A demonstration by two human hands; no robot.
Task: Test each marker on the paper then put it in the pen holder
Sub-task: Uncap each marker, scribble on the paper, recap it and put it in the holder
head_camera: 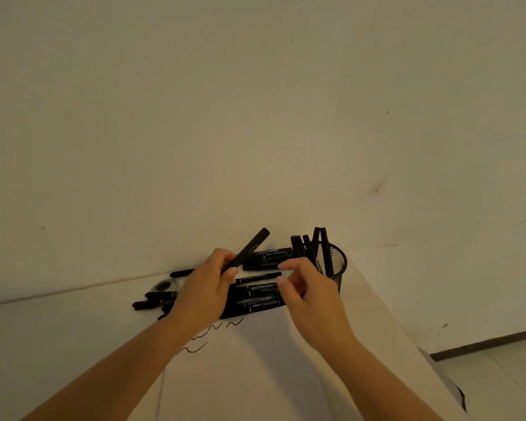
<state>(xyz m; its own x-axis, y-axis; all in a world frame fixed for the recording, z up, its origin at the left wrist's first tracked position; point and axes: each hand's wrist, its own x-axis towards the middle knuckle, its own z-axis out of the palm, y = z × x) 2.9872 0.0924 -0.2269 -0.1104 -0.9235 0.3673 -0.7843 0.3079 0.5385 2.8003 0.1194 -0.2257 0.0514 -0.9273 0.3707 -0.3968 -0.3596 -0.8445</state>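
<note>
One marker (251,248) | left hand (208,287) grips | tilted, pointing up-right

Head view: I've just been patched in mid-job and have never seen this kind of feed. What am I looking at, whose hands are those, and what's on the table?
There is no machine here. One camera worn on a person's head looks forward and down at their two bare hands.

The left hand grips a black capped marker, tilted up and away. The right hand hovers beside it, fingers loosely curled, holding nothing.

On the white table lies a white sheet of paper with a few black test squiggles. Behind it lies a pile of loose black markers. At right stands a black wire-mesh pen holder, already holding several markers. A small round dark object at left is too unclear to name.
</note>
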